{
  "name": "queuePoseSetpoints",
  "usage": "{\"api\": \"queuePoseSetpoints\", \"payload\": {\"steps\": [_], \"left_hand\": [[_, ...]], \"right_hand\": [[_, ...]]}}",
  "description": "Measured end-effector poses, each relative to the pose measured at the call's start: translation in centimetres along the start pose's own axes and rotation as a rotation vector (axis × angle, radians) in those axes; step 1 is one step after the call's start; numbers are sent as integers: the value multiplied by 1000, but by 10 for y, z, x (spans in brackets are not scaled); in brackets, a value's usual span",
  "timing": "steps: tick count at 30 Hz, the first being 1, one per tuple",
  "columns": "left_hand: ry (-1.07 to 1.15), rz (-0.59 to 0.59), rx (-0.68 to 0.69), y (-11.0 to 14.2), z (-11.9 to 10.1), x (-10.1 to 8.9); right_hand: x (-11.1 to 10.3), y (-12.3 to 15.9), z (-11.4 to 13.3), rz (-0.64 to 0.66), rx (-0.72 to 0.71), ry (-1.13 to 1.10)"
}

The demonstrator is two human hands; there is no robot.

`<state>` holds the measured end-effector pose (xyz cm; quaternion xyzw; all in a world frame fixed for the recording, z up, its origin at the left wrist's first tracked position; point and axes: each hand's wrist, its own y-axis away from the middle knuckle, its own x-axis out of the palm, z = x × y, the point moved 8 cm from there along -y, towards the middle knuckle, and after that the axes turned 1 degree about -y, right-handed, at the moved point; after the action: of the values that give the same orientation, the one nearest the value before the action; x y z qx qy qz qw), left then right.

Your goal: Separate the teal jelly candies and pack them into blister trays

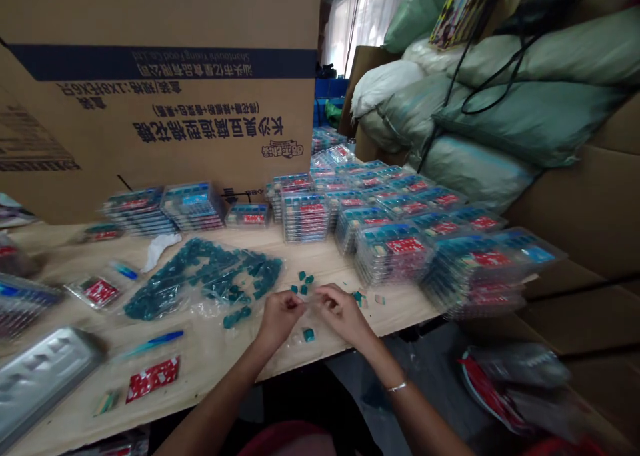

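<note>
Over the table's front edge my left hand (283, 313) is closed in a pinch. Facing it, close by, my right hand (345, 313) also has its fingertips pressed together. Something faint and see-through seems to lie between them, too blurred to name. Just below the fingers is a teal cube (309, 335); whether it lies on the wood or in clear plastic, I cannot tell. Several loose teal cubes (303, 276) sit beyond my fingertips. Small teal and pale bits (358, 297) lie beside my right hand. To the left, a clear bag (200, 303) spreads out with many teal cubes.
Stacked clear boxes (395, 249) fill the table's right and back. A large carton (165, 116) stands behind. At left lie a blue pen-like stick (155, 343), a red patterned packet (153, 379) and a grey metal object (45, 383). Stuffed sacks (530, 109) pile up at right.
</note>
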<state>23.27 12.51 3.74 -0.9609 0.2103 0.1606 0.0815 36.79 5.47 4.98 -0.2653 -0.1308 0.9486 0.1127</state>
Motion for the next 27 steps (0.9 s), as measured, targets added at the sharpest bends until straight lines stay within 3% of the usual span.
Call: {"api": "queuePoseSetpoints", "payload": {"steps": [3,5,7,11,16,21,24,27], "left_hand": [[117,90,0,2,-1,20],[114,179,38,2,-3,27],[12,181,82,-1,-4,24],[-277,1,92,-19,1,1],[-322,-56,45,-33,14,-12],[-379,-46,89,-23,10,-20],[-605,5,224,-16,-9,-13],[-854,124,370,-17,-26,12]], "right_hand": [[17,-3,-9,72,108,-297],[17,-2,-21,71,160,-308],[5,2,-29,10,156,-151],[-16,12,-19,-116,28,297],[6,1,-2,-13,-27,311],[17,-22,9,60,16,458],[6,-15,-1,142,150,670],[-10,0,-9,173,191,805]]}}
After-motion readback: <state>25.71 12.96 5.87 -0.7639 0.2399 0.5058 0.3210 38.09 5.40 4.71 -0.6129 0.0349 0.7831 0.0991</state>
